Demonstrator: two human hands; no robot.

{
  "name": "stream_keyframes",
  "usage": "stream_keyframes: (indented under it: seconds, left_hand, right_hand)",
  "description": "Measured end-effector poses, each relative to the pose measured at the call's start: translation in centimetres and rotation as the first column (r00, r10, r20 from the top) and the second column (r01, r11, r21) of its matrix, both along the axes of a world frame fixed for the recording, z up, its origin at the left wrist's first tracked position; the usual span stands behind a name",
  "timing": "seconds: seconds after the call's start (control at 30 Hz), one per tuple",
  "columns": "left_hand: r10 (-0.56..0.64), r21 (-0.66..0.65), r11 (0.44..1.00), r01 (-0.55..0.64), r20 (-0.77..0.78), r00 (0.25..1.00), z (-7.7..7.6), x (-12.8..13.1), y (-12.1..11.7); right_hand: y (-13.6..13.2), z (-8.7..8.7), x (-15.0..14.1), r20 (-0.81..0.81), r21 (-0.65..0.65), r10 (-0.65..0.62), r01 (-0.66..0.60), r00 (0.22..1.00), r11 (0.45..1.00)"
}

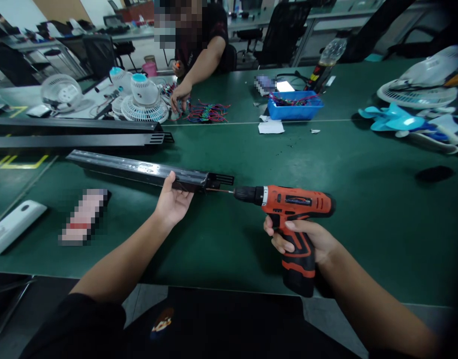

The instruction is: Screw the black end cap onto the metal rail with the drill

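Observation:
My left hand is closed around the right end of a long black metal bar, its thumb on top and fingers underneath. In my right hand is an orange and black cordless drill, held by its handle and pointing left. A long thin bit runs from the chuck to the end face of the bar. Whether the tip sits in a screw there is too small to tell. A slotted black bracket sticks out from the same end of the bar.
Two more long black bars lie at the back left. A phone and a white device are near the left front. Across the table a person's hand touches wired parts. A blue bin and blue fan blades stand farther right.

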State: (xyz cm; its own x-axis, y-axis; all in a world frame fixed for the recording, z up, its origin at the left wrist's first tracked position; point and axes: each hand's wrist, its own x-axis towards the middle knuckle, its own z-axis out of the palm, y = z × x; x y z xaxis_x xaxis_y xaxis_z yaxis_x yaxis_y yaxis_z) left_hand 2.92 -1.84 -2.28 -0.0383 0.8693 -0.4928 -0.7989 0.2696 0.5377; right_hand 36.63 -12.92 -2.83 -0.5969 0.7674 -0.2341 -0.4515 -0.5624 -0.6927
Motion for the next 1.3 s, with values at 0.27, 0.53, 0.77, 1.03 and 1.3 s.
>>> stream_keyframes:
  seconds: [0.27, 0.53, 0.77, 1.03, 1.3]
  left_hand:
    - [-0.022, -0.002, 1.0, 0.022, 0.029, 0.999, -0.36, -0.33, 0.13]
    - [-0.011, -0.005, 1.0, 0.011, -0.044, 0.999, 0.4, 0.26, -0.35]
    - [-0.012, -0.015, 1.0, 0.013, 0.023, 1.0, 0.06, 0.06, -0.15]
    - [-0.011, -0.002, 1.0, 0.011, 0.01, 1.0, -0.07, 0.01, -0.16]
    - [0.01, 0.011, 1.0, -0.01, -0.001, 1.0, -0.07, 0.27, -0.23]
  right_hand:
    - [0.11, 0.2, -0.28, -0.086, -0.055, -0.156, 0.151, 0.984, 0.987]
    - [0.36, -0.31, -0.46, -0.154, -0.09, -0.1, 0.087, 0.983, 0.992]
    - [0.37, -0.61, -0.36, -0.181, -0.083, -0.088, 0.074, 0.98, 0.994]
    - [0.37, -0.55, -0.36, -0.177, -0.082, -0.085, 0.071, 0.981, 0.994]
    - [0.72, -0.08, -0.1, -0.268, -0.089, -0.047, 0.024, 0.962, 0.996]
